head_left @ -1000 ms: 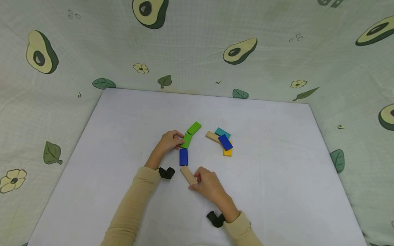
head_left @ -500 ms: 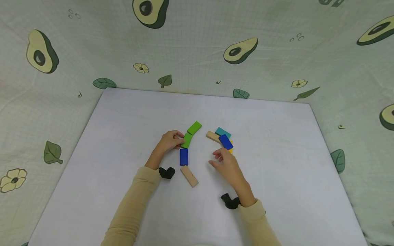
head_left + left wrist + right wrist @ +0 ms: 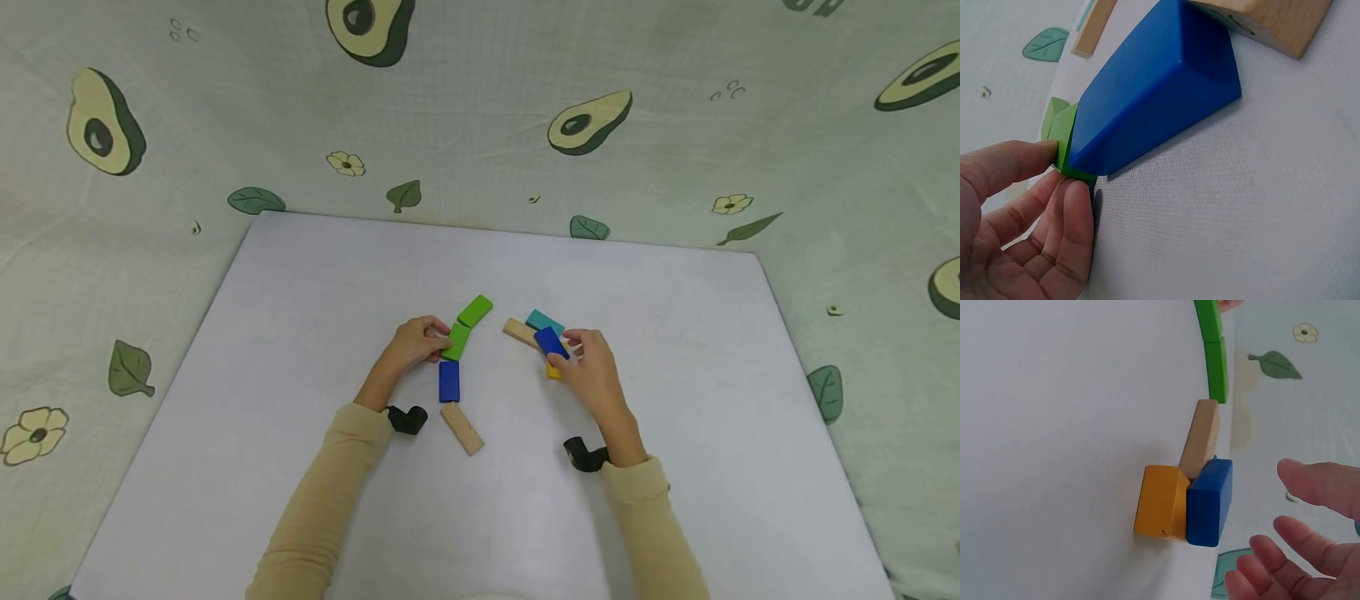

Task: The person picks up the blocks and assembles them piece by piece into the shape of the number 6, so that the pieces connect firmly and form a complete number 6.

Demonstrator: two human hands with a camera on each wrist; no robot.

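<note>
In the head view, my left hand (image 3: 414, 340) has thumb and fingertips at the nearer green block (image 3: 455, 342), pinching it at its left side. The left wrist view shows the thumb (image 3: 1016, 162) on that block and the other fingers curled by the tabletop. A second green block (image 3: 476, 311), a blue block (image 3: 449, 382) and a natural wood block (image 3: 462, 428) continue a curved row. My right hand (image 3: 592, 371) is at the other blue block (image 3: 551, 342), its thumb and fingers spread apart in the right wrist view. That blue block lies on a yellow block (image 3: 1161, 501).
Against the pile lie another natural wood block (image 3: 520, 332) and a teal block (image 3: 544, 321), partly covered. A black wrist camera (image 3: 407, 420) sits at the left cuff, another (image 3: 585, 456) at the right. Patterned cloth (image 3: 480, 117) rises behind the white table (image 3: 337, 267).
My right hand has let go of the wood block at the row's near end and moved up and right to the pile. The left hand stays at the green block.
</note>
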